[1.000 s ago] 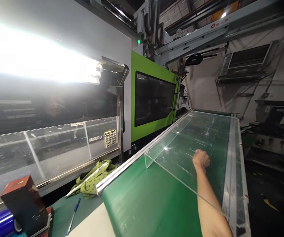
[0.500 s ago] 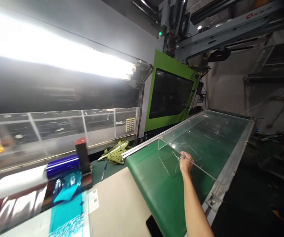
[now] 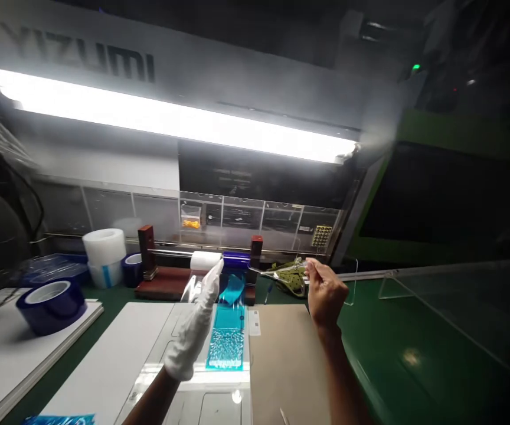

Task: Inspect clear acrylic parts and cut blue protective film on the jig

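A gloved left hand [image 3: 195, 321] stretches forward over the work surface [image 3: 290, 348], fingers [image 3: 214, 276] extended and nearly straight, empty, their tips close to the roll of film [image 3: 213, 260] mounted crosswise on a wooden dispenser stand [image 3: 166, 283]. The roll's long axis runs left to right across the view, directly beyond the glove, and a blue strip of film [image 3: 228, 330] trails from it toward the person, just to the right of the gloved hand. The bare right hand [image 3: 323, 292] is raised a little farther right, fingers pinched around what appears to be a thin clear plastic piece [image 3: 347, 277], though motion blur makes its outline hard to read. The left hand is the nearer of the two to the roll; the right sits off its blue end, near a crumpled green cloth [image 3: 290, 277]. A white tray [image 3: 193, 383] lies under both forearms. Rolls of blue tape [image 3: 51, 304] and a white roll [image 3: 103, 251] stand well apart to the left, under a bright tube lamp [image 3: 170, 118]
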The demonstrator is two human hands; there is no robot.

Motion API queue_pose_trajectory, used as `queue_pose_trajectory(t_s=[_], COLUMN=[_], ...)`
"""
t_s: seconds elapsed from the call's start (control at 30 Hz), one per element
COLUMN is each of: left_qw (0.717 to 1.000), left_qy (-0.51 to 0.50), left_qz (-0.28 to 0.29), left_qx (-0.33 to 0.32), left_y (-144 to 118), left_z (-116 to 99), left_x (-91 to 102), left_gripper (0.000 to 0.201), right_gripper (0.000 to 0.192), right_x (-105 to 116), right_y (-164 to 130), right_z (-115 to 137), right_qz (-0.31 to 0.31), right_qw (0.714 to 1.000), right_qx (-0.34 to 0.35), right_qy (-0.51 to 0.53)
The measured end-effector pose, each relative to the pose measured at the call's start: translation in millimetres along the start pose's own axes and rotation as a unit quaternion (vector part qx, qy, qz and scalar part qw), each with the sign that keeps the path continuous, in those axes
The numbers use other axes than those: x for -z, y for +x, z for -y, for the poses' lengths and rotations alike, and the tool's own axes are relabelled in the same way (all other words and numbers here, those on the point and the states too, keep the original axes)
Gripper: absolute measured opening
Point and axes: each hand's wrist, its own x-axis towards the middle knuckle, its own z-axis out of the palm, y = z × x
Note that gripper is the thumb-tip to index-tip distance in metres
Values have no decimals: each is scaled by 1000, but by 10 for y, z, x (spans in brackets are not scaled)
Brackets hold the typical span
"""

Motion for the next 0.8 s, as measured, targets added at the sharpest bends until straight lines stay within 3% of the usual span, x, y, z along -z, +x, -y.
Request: queue_pose_trajectory(t_s=[0.17, 0.33, 0.57, 0.8], left_qw=[992, 976, 962, 945], left_qy=[51, 80, 105, 180], left_qz=[21, 6, -31, -40], left_qx=[-115, -200, -251, -269], left_y=[22, -72, -350, -471], left_z=[-722, -1151, -1375, -1274], left_x=[99, 207, 315, 382], left_gripper=[53, 53, 50, 52], right_gripper=[19, 14, 15, 21], right_x=[36, 175, 360, 447], right_y=[412, 560, 580, 540], right_z=[844, 1307, 1601, 1636], right_qz=[-84, -129, -180, -200], right_qw=[989, 971, 951, 940], right_qx=[78, 147, 190, 216], right_qy=[99, 140, 162, 173])
